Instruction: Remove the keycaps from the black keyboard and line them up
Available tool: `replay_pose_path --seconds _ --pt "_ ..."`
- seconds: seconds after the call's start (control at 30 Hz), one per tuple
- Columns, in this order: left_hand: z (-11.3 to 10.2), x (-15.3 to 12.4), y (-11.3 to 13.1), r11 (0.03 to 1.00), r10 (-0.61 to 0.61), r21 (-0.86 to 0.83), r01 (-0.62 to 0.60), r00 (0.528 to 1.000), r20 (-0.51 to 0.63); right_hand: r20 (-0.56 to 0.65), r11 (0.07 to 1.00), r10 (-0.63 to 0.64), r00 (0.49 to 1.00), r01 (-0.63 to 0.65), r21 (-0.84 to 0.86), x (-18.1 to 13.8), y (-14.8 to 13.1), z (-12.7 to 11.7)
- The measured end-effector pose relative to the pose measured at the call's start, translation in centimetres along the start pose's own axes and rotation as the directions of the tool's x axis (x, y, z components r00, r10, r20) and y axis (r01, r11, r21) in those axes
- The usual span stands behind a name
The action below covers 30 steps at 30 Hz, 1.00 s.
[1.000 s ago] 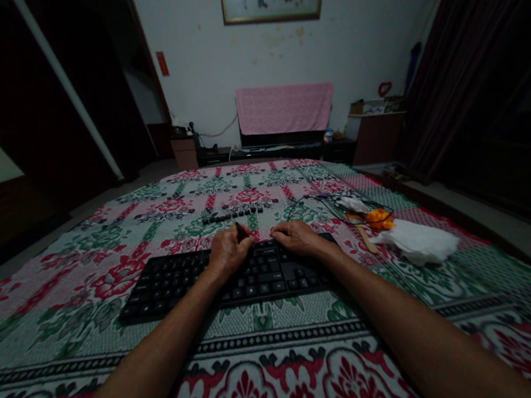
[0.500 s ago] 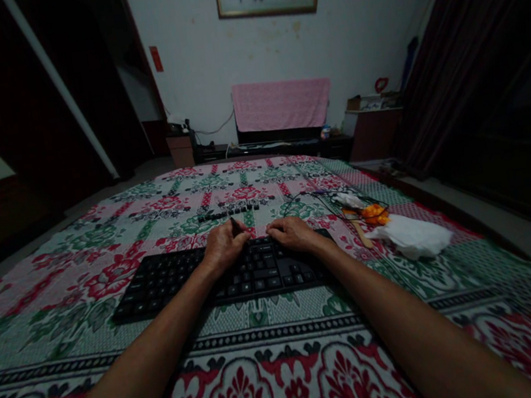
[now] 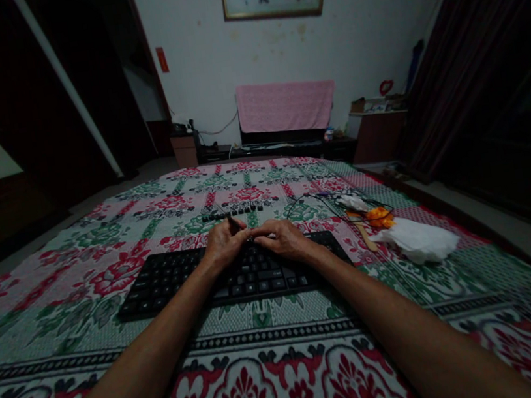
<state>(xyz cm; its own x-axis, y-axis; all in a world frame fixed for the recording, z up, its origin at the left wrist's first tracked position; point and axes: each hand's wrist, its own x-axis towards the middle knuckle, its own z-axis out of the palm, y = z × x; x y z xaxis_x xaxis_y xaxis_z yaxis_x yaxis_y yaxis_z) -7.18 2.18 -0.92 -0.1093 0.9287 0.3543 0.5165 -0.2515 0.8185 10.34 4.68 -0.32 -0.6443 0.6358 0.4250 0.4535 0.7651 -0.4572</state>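
The black keyboard (image 3: 144,288) lies flat on the patterned cloth (image 3: 112,273), right under both hands from where I'm standing. The left hand (image 3: 223,243) has its grip closed on a dark, slim object (image 3: 233,223); the right hand (image 3: 285,240) has its fingertips touching or just beside the left's, and I can't tell whether that grip holds anything. The keyboard looks light and stiff, liable to shift on fabric; I'd steady it by its end edges, off the keys. The small black pieces (image 3: 246,211) lined up beyond look hard and fiddly, best pinched by their sides.
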Motion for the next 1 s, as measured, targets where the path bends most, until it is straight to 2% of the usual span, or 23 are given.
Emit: replay_pose_path --seconds 0.13,0.33,0.4,0.5,0.63,0.83,1.0 --pt "-0.1 -0.1 0.4 0.999 0.029 -0.014 -0.029 0.999 0.024 -0.005 0.999 0.025 1.0 -0.026 -0.027 0.2 0.0 0.2" --pt "0.2 0.2 0.0 0.988 0.025 -0.154 -0.018 0.999 0.046 0.033 0.993 0.118 0.992 -0.118 -0.018 0.2 0.4 -0.6" --pt "0.4 0.3 -0.3 0.994 0.038 -0.099 -0.035 0.999 0.031 0.056 0.982 0.184 0.981 -0.181 -0.059 0.0 0.7 -1.1" --pt "0.5 0.3 -0.4 0.995 0.062 0.073 -0.065 0.997 0.041 0.06 0.962 0.258 0.964 -0.251 -0.112 -0.2 1.2 -1.5" --pt "0.1 0.1 0.3 0.968 0.091 0.227 -0.108 0.992 0.082 0.07 0.962 0.26 0.963 -0.251 -0.11 -0.3 1.3 -1.5" --pt "-1.3 0.4 0.1 0.961 0.031 0.268 -0.068 0.99 0.14 0.087 0.963 0.265 0.96 -0.259 -0.079 -0.3 0.2 -0.9" --pt "-1.9 0.4 -1.0 0.98 0.01 0.198 -0.036 0.991 0.135 0.077 0.952 0.3 0.951 -0.293 -0.084 -0.3 -0.2 -0.4"
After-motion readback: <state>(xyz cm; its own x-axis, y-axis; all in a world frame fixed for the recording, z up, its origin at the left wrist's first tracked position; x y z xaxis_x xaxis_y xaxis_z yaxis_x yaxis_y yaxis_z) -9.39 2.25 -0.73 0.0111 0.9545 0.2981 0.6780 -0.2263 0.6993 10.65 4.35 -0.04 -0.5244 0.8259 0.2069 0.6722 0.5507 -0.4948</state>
